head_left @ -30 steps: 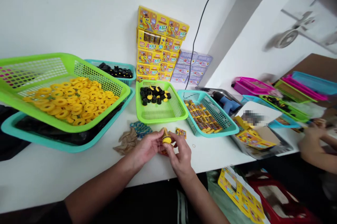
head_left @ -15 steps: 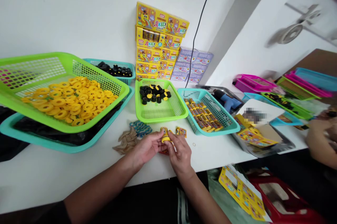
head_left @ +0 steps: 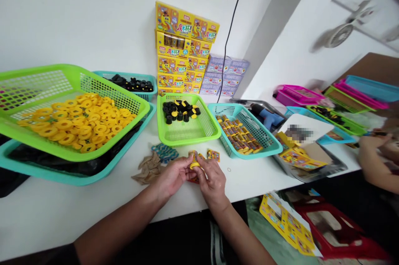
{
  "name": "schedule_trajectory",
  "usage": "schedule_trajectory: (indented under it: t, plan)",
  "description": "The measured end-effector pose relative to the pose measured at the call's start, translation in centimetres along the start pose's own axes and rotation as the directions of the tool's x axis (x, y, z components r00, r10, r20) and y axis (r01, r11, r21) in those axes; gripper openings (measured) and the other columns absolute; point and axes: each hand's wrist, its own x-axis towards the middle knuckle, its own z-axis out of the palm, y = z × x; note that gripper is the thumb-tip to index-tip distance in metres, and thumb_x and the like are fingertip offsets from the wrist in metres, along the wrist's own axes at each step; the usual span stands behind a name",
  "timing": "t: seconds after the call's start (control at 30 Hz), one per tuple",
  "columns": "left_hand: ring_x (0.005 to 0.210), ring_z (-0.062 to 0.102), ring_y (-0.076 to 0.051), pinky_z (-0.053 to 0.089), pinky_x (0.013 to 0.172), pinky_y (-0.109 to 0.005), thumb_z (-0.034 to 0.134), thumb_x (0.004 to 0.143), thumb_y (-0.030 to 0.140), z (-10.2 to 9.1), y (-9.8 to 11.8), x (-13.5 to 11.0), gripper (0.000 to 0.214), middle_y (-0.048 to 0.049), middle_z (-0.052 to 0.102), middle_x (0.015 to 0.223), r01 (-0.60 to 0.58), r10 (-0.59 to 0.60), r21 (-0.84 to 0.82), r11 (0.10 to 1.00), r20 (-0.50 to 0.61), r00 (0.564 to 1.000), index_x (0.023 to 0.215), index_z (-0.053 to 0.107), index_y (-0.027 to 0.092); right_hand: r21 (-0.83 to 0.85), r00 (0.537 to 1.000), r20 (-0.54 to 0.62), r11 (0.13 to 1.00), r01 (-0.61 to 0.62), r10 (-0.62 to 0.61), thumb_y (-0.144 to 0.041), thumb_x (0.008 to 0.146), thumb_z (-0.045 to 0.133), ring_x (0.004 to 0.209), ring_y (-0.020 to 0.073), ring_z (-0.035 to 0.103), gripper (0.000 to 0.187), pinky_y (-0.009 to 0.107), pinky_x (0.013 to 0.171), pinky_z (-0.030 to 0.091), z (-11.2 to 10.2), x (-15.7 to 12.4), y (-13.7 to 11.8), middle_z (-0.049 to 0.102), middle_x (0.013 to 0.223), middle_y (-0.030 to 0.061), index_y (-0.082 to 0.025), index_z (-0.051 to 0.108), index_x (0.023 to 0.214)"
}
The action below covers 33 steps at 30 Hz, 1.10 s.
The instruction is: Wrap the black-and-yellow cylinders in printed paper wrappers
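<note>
A yellow-and-black cylindrical toy part (head_left: pixel 195 165) is held over the white table (head_left: pixel 258 182) at lower centre, pinched between the partly closed left hand (head_left: pixel 173 175) and right hand (head_left: pixel 212 178). Beyond stand a lime plastic basket (head_left: pixel 187 142) of black-and-yellow parts (head_left: pixel 179 112) and stacked yellow cartons (head_left: pixel 181 49) against a white wall (head_left: pixel 77 20).

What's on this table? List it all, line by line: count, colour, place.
box stack: several, yellow, back by the wall
small boxes: several, lilac, right of the stack
large basket: 1, green, tilted on a left teal basket
rings: many, yellow, in the large basket
small basket: 1, green, centre
pieces: many, black and yellow, in the small basket
packets: many, yellow, in a right teal basket
paper scraps: several, brown, near the hands
co-worker's hand: 1, far right
cylinder: 1, yellow, between the hands
left hand: 1, on the cylinder
right hand: 1, on the cylinder
</note>
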Motion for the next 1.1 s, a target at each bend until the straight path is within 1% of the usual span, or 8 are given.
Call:
schedule_trajectory:
  t: [0.2, 0.47, 0.57, 0.63, 0.73, 0.9, 1.0, 1.1]
  plan:
    - [0.066, 0.065, -0.014, 0.052, 0.066, -0.026, 0.072, 0.081, 0.023, -0.01, -0.07, -0.12, 0.013, -0.0076, 0.070, 0.075, 0.012, -0.014, 0.031, 0.999, 0.054, 0.998, 0.085, 0.070, 0.010, -0.050, 0.995, 0.018, 0.994, 0.094, -0.093, -0.014, 0.090, 0.058, 0.077, 0.0199, 0.063, 0.035, 0.038, 0.072, 0.053, -0.43, 0.31, 0.38, 0.068, 0.084, 0.0069, -0.021, 0.064, 0.125]
    - [0.064, 0.065, -0.014, 0.051, 0.065, -0.026, 0.072, 0.081, 0.024, -0.06, -0.16, -0.10, 0.014, -0.0072, 0.070, 0.074, 0.032, -0.035, 0.034, 0.999, 0.103, 0.994, 0.078, 0.069, 0.010, 0.029, 1.000, -0.009, 0.999, 0.017, -0.017, -0.016, 0.091, 0.060, 0.074, 0.0185, 0.062, 0.028, 0.035, 0.067, 0.053, -0.57, -0.08, 0.43, 0.068, 0.080, 0.0048, -0.023, 0.067, 0.117]
    - [0.062, 0.064, -0.015, 0.050, 0.064, -0.026, 0.069, 0.083, 0.028, 0.02, -0.12, -0.20, 0.018, -0.0079, 0.070, 0.074, 0.070, -0.078, 0.080, 0.994, 0.097, 0.992, 0.081, 0.069, 0.010, 0.039, 1.000, -0.013, 0.999, -0.009, 0.010, -0.018, 0.091, 0.060, 0.072, 0.0183, 0.062, 0.025, 0.034, 0.066, 0.053, -0.58, -0.16, 0.47, 0.067, 0.078, 0.0047, -0.022, 0.069, 0.114]
    - [0.062, 0.064, -0.015, 0.050, 0.063, -0.026, 0.067, 0.085, 0.031, 0.08, -0.02, -0.29, 0.021, -0.0086, 0.070, 0.074, 0.092, -0.103, 0.110, 0.990, 0.097, 0.990, 0.085, 0.069, 0.010, 0.045, 0.999, -0.001, 0.998, -0.049, 0.049, -0.020, 0.091, 0.060, 0.073, 0.0185, 0.064, 0.024, 0.034, 0.066, 0.054, -0.53, -0.16, 0.47, 0.069, 0.081, 0.0052, -0.023, 0.069, 0.113]
    - [0.066, 0.066, -0.017, 0.049, 0.066, -0.028, 0.065, 0.086, 0.028, 0.12, 0.18, -0.36, 0.017, -0.0090, 0.070, 0.077, 0.064, -0.074, 0.090, 0.994, 0.120, 0.990, 0.089, 0.068, 0.012, 0.076, 0.994, 0.033, 0.992, -0.106, 0.103, -0.022, 0.091, 0.059, 0.079, 0.0187, 0.066, 0.028, 0.034, 0.072, 0.056, -0.43, -0.11, 0.56, 0.071, 0.091, 0.0058, -0.023, 0.066, 0.119]
    - [0.065, 0.063, -0.017, 0.048, 0.064, -0.028, 0.062, 0.087, 0.031, 0.16, 0.35, -0.30, 0.021, -0.0083, 0.068, 0.075, 0.075, -0.079, 0.057, 0.996, 0.077, 0.994, 0.087, 0.068, 0.011, 0.057, 0.996, 0.038, 0.995, -0.078, 0.076, -0.021, 0.092, 0.058, 0.082, 0.0207, 0.066, 0.029, 0.038, 0.075, 0.055, -0.41, -0.17, 0.70, 0.071, 0.090, 0.0061, -0.024, 0.065, 0.119]
    - [0.063, 0.060, -0.012, 0.046, 0.060, -0.023, 0.068, 0.084, 0.025, 0.37, 0.35, -0.35, 0.013, -0.0054, 0.067, 0.076, 0.026, -0.027, 0.019, 0.999, 0.045, 0.999, 0.083, 0.070, 0.012, 0.103, 0.993, 0.048, 0.989, -0.109, 0.105, -0.022, 0.090, 0.061, 0.081, 0.0203, 0.065, 0.028, 0.038, 0.075, 0.055, -0.42, -0.13, 0.30, 0.072, 0.091, 0.0060, -0.024, 0.066, 0.118]
    - [0.067, 0.061, -0.011, 0.047, 0.062, -0.022, 0.070, 0.081, 0.017, 0.59, 0.37, -0.47, 0.006, -0.0053, 0.068, 0.079, 0.020, -0.020, -0.020, 1.000, 0.036, 0.999, 0.080, 0.071, 0.011, 0.205, 0.978, 0.012, 0.957, -0.206, 0.208, -0.022, 0.089, 0.064, 0.075, 0.0180, 0.065, 0.020, 0.034, 0.070, 0.055, -0.42, 0.08, -0.23, 0.072, 0.087, 0.0038, -0.023, 0.070, 0.108]
